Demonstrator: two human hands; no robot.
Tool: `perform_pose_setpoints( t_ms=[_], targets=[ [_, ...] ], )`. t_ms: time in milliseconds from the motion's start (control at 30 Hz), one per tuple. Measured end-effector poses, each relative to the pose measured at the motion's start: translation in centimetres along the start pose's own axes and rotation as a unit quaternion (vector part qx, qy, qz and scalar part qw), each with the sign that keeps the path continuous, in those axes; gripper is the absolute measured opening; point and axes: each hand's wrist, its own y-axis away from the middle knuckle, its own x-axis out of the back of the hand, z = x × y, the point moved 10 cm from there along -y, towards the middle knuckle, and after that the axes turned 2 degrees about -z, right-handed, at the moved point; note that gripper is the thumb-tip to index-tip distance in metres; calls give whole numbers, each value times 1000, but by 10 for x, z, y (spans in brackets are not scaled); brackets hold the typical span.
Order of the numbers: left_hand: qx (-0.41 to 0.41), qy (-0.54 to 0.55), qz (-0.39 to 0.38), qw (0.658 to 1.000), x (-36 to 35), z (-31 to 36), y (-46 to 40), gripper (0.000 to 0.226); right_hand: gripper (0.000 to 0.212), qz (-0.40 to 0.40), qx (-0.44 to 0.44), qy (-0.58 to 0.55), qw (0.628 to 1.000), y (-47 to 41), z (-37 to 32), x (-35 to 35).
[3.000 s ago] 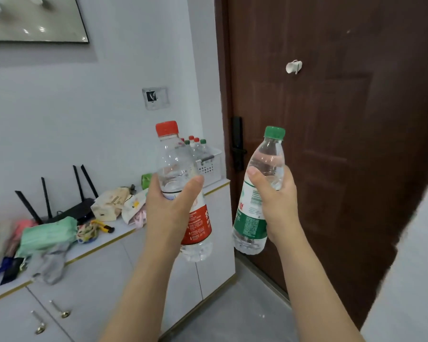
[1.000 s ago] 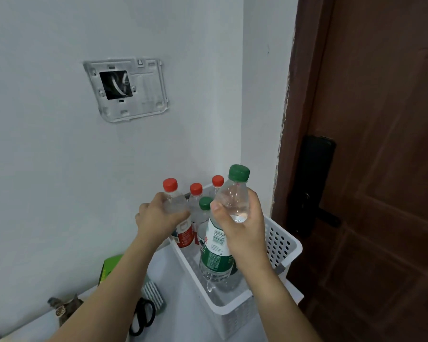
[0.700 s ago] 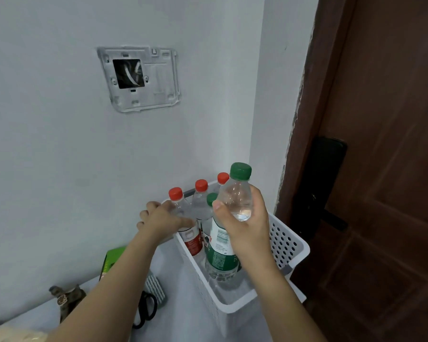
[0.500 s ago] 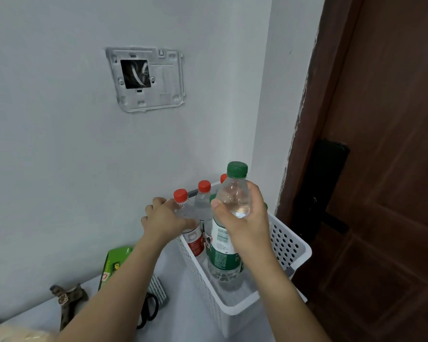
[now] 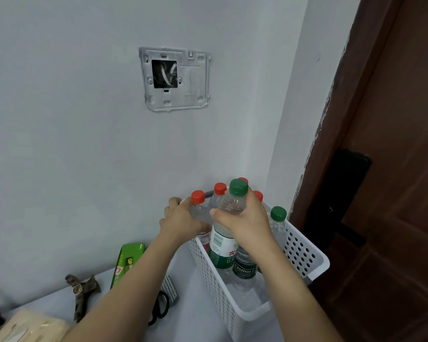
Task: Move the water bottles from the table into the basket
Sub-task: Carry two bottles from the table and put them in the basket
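A white perforated basket [image 5: 304,257] stands on the white counter beside the door. My left hand [image 5: 183,222] grips a red-capped bottle [image 5: 199,208], which sits low inside the basket's left side. My right hand [image 5: 245,223] holds a green-capped, green-labelled bottle [image 5: 224,253] by its neck, upright with its base down in the basket. Behind them stand more red-capped bottles [image 5: 220,191], and another green-capped bottle [image 5: 278,218] is at the right wall. My hands hide the lower bottles.
On the counter left of the basket lie a green battery pack [image 5: 127,262], black scissors [image 5: 160,309], a brown figurine [image 5: 80,292] and a tan box [image 5: 27,328]. A brown door with a black handle [image 5: 341,201] is close on the right. A wall plate [image 5: 174,79] hangs above.
Both hands have carried their bottles from mid-air to the basket and lowered them in. In the last second both bottles sank deeper among the standing ones.
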Motion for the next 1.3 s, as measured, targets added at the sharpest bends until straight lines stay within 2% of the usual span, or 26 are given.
perform_pose_setpoints(
  t_ms=[100,200,233,367,533,600,633,700,767,900,1033,1300],
  targets=[
    [-6,-1,-11,1000,0,2,-2,76,39,-9,4,3,1000,0,-3,0],
    [-32,-34,3,999,4,8,-4,77,11,9,1,12,1000,-1,-6,9],
    [-43,-40,14,998,6,10,-4,78,8,6,3,29,1000,-1,-6,11],
    [-73,-54,50,995,12,15,-3,77,14,-51,6,89,995,1,-2,0],
    [-45,-131,-35,990,6,8,-13,77,20,-56,0,163,985,-2,-4,-2],
    [-62,-167,-47,983,13,14,-15,65,24,-53,-8,193,980,0,-6,0],
    [-75,-154,-49,984,18,19,-15,54,24,-55,-10,197,979,0,-7,1],
    [-99,-46,-64,992,26,31,-14,31,30,-61,1,207,976,-1,-13,3],
    [-125,0,-79,989,29,44,-9,19,34,-71,15,238,969,-4,-18,3],
    [-169,-38,-69,982,31,61,-2,18,26,-129,7,338,932,-6,-12,-9],
    [-197,-38,-55,978,36,65,-2,18,28,-155,17,387,909,-11,-9,-26],
    [-161,-21,-88,983,41,48,-12,22,26,-198,21,427,882,-21,-10,-49]
  ],
)
